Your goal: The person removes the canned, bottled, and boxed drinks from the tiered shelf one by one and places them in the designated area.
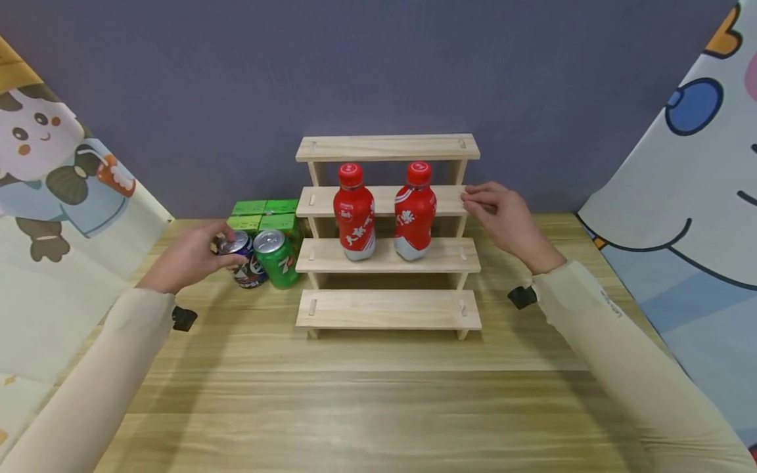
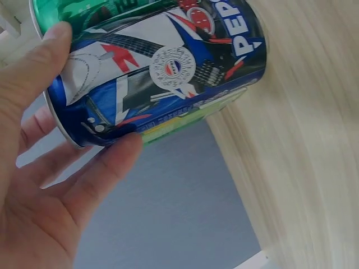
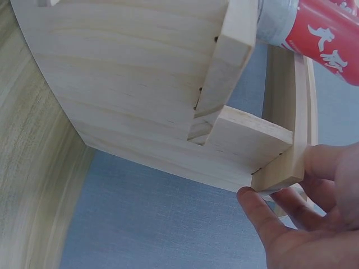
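Observation:
A dark blue Pepsi can (image 1: 251, 270) stands at the left, beside a green 7UP can (image 1: 281, 263). My left hand (image 1: 192, 256) holds the Pepsi can near its top rim. In the left wrist view, the thumb lies by the rim of the Pepsi can (image 2: 168, 67) and the other fingers on its opposite side. My right hand (image 1: 503, 213) grips the right end of a board on the stepped wooden shelf (image 1: 387, 310), second from the top. Thumb and fingers lie about that board end in the right wrist view.
Two red bottles with white bases, a left bottle (image 1: 354, 213) and a right bottle (image 1: 415, 213), stand on the third board down. Behind the cans are green boxes (image 1: 266, 209). A grey wall (image 1: 378, 72) backs the wooden table (image 1: 331, 407), with cartoon-printed panels on both sides.

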`<state>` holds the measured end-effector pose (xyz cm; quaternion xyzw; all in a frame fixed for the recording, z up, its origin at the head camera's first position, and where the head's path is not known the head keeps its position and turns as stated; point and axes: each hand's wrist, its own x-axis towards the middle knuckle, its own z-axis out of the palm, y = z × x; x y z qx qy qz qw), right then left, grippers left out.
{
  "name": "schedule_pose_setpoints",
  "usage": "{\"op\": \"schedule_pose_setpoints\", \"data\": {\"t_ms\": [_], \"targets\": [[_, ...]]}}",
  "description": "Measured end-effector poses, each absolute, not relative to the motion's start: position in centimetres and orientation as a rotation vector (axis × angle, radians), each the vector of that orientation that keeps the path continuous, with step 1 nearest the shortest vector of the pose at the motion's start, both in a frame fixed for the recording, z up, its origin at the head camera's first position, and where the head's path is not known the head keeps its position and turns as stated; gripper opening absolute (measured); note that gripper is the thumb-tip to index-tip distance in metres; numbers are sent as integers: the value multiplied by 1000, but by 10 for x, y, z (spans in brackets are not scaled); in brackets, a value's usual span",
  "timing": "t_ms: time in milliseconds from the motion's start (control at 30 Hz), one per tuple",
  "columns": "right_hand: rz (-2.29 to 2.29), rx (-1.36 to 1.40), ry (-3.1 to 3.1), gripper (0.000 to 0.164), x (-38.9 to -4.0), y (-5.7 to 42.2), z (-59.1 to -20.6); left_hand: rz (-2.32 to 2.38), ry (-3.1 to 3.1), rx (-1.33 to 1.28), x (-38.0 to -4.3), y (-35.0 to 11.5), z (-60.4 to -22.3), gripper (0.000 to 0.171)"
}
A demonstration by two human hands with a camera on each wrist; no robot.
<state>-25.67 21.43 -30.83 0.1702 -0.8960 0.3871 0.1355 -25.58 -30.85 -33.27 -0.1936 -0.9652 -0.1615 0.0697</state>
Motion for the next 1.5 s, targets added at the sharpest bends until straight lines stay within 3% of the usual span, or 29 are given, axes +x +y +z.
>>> {"op": "schedule_pose_setpoints", "data": {"t_ms": [433,1100,1500], "targets": [[1142,504,-2571,29,-258,213,-309,-550,-2699,-581,-240,-288,-312,33],[1134,509,-2574,29,-257,214,-308,-687,-2329,-971,-223,-163,-245,34],[1142,511,-2568,28,-259,215,-310,-704,-2256,-1123,-237,-128,-235,36]]}}
